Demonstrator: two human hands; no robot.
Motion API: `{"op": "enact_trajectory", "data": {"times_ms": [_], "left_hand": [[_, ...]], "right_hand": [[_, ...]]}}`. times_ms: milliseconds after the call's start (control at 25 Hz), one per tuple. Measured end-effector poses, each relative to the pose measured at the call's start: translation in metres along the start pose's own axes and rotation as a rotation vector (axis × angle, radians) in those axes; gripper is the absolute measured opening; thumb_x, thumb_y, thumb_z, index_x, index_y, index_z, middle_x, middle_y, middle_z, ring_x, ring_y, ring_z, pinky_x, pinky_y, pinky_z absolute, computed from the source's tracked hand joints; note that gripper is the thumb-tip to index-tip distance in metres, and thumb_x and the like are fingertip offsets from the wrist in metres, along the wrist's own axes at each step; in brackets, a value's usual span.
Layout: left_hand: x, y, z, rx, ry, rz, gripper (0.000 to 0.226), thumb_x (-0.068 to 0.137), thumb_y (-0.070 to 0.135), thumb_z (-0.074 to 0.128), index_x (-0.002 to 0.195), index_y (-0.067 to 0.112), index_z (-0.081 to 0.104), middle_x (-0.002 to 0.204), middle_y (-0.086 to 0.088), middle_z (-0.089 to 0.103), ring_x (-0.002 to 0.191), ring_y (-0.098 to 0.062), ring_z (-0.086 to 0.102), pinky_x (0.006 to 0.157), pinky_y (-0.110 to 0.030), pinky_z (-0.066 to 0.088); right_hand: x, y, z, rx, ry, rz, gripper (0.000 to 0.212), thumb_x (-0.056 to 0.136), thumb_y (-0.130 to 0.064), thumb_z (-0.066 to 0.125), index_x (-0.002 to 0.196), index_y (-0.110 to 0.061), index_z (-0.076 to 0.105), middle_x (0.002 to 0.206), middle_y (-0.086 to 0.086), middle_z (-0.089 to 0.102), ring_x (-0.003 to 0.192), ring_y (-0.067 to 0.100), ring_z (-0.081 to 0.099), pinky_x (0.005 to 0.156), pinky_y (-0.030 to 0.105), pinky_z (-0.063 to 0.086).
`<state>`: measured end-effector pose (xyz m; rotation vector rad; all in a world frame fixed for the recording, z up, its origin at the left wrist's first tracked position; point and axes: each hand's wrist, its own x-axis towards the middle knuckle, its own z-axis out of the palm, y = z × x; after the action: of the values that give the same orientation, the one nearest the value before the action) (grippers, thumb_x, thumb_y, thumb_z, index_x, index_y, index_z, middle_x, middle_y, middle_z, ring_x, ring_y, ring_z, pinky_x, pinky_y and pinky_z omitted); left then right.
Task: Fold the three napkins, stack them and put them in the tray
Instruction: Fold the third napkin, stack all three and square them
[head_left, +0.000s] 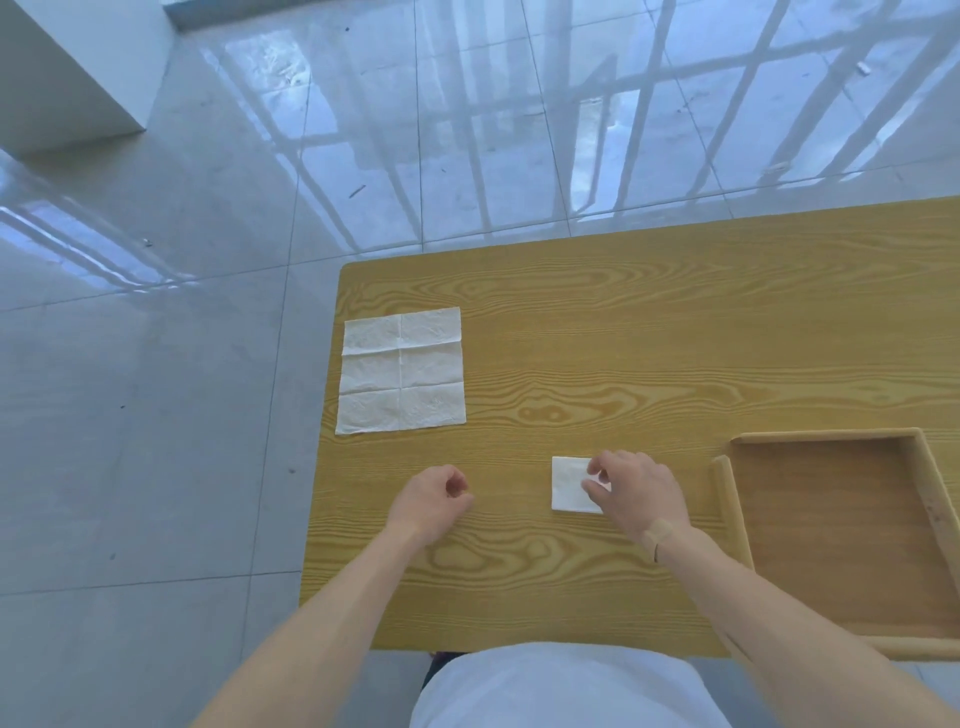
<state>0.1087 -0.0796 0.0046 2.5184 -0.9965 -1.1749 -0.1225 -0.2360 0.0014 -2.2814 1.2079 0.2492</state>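
- Two white napkins show on the wooden surface; a third cannot be made out as a separate piece.
- One unfolded napkin lies flat near the far left corner of the surface, its crease lines marking six panels, two across and three deep.
- One folded napkin lies as a small white rectangle toward the near edge, between the two hands and left of the tray; whether it is a single napkin or more than one stacked cannot be told.
- One wooden tray sits at the right near corner, its right part cut off by the frame edge; nothing lies on the part of its floor that shows.
- The right hand rests over the right part of the folded napkin, fingers curled down onto it with the tips touching its top; whether they pinch an edge or only press cannot be told.
- The left hand is just left of the folded napkin, apart from it, fingers curled loosely inward and holding nothing.
- Both bare forearms reach in from the near edge, and the right wrist wears one adhesive plaster.
- A pale tiled floor lies beyond and left of the surface.
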Motion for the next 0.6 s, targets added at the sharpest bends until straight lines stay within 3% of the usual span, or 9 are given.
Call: {"op": "enact_trajectory", "data": {"times_ms": [320,480,600], "left_hand": [[0.03,-0.096,-0.088,0.185,0.094,0.069,0.021,0.088,0.034,0.064,0.107,0.024,0.067,0.111,0.005,0.062,0.104,-0.016,0.058,0.087,-0.036,0.051],[0.05,-0.133,-0.114,0.22,0.226,0.171,0.016,0.087,0.033,0.068,0.102,0.027,0.069,0.112,0.006,0.062,0.109,-0.016,0.054,0.085,-0.035,0.05],[0.064,-0.146,-0.124,0.251,0.279,0.229,0.026,0.087,0.035,0.069,0.112,0.028,0.068,0.118,0.009,0.061,0.115,-0.014,0.049,0.089,-0.034,0.048]], "right_hand": [[0.045,-0.103,0.019,-0.085,-0.053,-0.106,0.03,0.094,-0.044,0.051,0.12,-0.03,0.06,0.109,-0.007,0.062,0.109,0.019,0.05,0.088,0.035,0.04],[0.072,-0.144,0.032,-0.133,-0.004,-0.207,0.039,0.095,-0.042,0.053,0.133,-0.036,0.052,0.127,-0.006,0.06,0.119,0.022,0.048,0.09,0.037,0.04],[0.089,-0.167,0.042,-0.239,0.0,-0.26,0.041,0.095,-0.04,0.053,0.135,-0.037,0.049,0.141,-0.008,0.051,0.128,0.022,0.041,0.094,0.039,0.039]]}}
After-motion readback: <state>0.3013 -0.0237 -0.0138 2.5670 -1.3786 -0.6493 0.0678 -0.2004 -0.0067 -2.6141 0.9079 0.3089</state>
